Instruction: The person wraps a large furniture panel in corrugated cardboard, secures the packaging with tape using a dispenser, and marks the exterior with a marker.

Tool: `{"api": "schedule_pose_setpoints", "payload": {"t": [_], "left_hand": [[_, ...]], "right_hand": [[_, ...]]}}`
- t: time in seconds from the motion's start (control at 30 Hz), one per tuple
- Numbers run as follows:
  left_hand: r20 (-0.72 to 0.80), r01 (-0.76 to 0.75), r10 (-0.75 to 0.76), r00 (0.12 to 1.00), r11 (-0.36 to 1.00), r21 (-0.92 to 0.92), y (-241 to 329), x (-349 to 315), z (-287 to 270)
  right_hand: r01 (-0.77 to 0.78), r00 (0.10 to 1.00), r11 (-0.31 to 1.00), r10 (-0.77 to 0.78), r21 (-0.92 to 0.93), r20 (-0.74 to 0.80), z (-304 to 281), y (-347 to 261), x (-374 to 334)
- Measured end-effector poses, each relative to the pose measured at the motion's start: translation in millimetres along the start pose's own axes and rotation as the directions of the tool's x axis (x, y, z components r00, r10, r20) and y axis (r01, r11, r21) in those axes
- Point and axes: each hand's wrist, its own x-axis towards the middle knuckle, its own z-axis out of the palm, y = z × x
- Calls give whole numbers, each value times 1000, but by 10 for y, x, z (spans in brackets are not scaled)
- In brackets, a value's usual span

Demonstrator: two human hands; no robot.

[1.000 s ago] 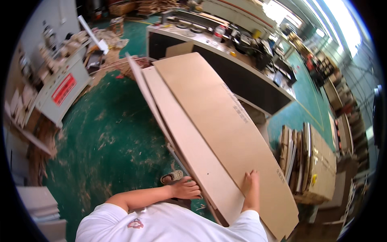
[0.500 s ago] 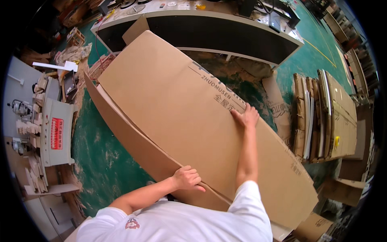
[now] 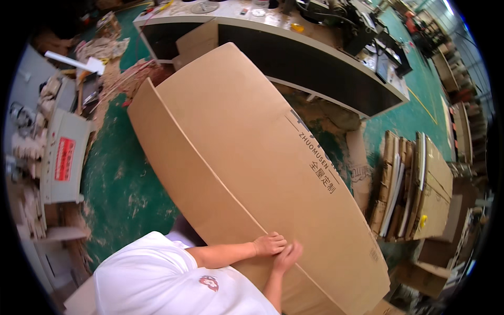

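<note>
Green floor [image 3: 123, 184], streaked with pale dust, spreads to the left of both hands, and at its far side, well left of the left hand, stands a grey cabinet [image 3: 56, 173] with a red label. Nearer, just left of the hands, the person's white shirt [image 3: 152, 275] fills the lower edge. Long brown cardboard [image 3: 220, 136] lies under and ahead of the hands, its long axis slanting from beyond and left of them to the near right; its far end points toward a dark-fronted workbench [image 3: 315, 73]. Lengthwise along it, a raised edge sets a narrower left strip apart from the broad right part and runs down to the hands. Coming in from the left, the left forearm lies almost level, and the left hand [image 3: 269, 244] rests at that edge, its fingers curled and narrow; whether they pinch the cardboard I cannot tell. Just right of it, the right hand [image 3: 289, 256] is blurred, its forearm rising steeply from below; I cannot tell its grip. Dark print marks the cardboard ahead and right of the hands. Farther right of them, well apart, stands a stack of upright panels [image 3: 409, 186].
</note>
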Motion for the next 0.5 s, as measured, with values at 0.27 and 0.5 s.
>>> {"api": "schedule_pose_setpoints", "payload": {"t": [0.27,0.5], "left_hand": [[283,143,-96,954,978,-150,-1249,-1863,-1683],[-543,871,-755,368,75,485,-3577,-2042,-4227]], "right_hand": [[-58,991,771,121,-635,57,194,-375,-933],[-83,996,769,74,-634,-41,345,-429,-995]]}}
